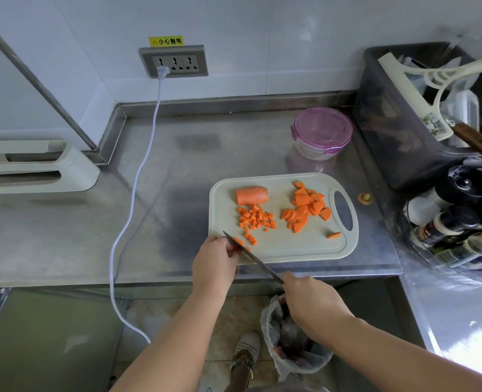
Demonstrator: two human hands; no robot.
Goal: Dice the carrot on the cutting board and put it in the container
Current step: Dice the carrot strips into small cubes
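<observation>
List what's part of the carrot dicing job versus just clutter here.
Job: cutting board, carrot chunk, diced carrot, carrot wedges, knife in right hand, left hand, lidded container.
Clutter: power cord, wall socket, dark bin, bottles, trash bag.

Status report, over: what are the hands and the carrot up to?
Right hand grips knife; left hand holds carrot bits at the blade. Dice, slices, one uncut chunk on board. Container behind board, lid on.
</observation>
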